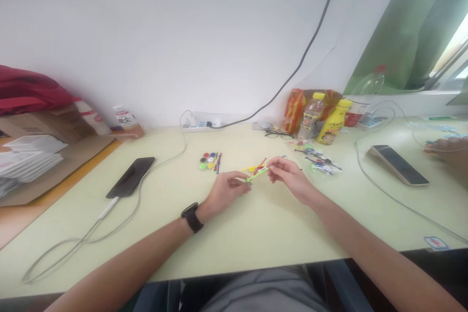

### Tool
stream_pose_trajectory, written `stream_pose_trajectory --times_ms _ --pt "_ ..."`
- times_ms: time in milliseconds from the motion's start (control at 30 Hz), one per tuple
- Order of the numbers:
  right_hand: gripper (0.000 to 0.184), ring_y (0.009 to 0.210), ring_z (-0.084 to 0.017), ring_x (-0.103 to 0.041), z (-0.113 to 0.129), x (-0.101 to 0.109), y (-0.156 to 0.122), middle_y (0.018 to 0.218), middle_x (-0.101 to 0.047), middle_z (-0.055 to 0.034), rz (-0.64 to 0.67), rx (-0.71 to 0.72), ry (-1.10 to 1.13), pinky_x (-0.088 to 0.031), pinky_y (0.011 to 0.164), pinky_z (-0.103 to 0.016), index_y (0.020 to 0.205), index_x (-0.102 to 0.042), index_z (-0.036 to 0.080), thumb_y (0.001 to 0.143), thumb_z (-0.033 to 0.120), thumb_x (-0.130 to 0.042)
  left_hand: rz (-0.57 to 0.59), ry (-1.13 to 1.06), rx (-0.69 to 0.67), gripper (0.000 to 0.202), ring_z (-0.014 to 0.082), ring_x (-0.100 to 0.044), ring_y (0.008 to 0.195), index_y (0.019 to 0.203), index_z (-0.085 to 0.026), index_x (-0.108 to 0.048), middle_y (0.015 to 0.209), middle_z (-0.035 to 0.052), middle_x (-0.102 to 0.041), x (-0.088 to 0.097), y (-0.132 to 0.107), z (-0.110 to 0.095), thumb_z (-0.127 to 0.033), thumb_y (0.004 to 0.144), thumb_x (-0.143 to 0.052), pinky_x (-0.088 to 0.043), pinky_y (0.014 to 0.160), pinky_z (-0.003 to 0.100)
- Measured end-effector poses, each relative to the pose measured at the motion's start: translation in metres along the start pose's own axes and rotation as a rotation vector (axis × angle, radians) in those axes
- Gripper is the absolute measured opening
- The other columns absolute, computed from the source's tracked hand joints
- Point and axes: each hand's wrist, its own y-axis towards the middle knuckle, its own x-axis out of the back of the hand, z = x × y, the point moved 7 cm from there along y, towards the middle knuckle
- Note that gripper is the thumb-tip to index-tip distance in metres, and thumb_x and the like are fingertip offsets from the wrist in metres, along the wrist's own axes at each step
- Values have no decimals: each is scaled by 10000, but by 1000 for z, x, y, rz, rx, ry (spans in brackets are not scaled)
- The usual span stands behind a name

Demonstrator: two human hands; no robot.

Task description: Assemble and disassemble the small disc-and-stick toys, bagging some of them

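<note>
A thin light-green plastic stick (259, 174) is held above the table, slanting up to the right. My left hand (228, 190), with a black watch on its wrist, pinches the lower end. At the upper end, the fingers of my right hand (287, 175) are closed on the same stick. Behind it lie small yellow and red plastic pieces (252, 168), partly covered by my hands. To the left, several round coloured caps (207, 160) sit in a cluster beside a few thin coloured sticks (218, 162).
More small parts in clear bags (318, 160) lie right of my hands, before two bottles (331, 122). A phone (130, 178) with a cable is on the left, another phone (400, 165) on the right. Another person's hand (448, 145) shows at the right edge.
</note>
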Motion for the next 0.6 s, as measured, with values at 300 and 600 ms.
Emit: stream_pose_trajectory --times_ms 300,600 --pt "307 742 -175 -678 4 -11 -4 846 -725 -50 87 17 7 -571 760 -370 937 -715 196 851 483 -784 -41 -7 -142 315 235 -752 992 960 -156 -702 1111 112 -765 4 -1 -20 -347 780 -878 -626 903 357" --pt "351 802 -201 -736 -11 -21 -3 973 -774 -93 161 92 -80 -621 795 -403 1013 -718 198 885 523 -747 6 22 -216 314 258 -749 1068 1092 -155 -733 1150 112 -777 -3 -5 -26 -345 857 -820 -606 998 415"
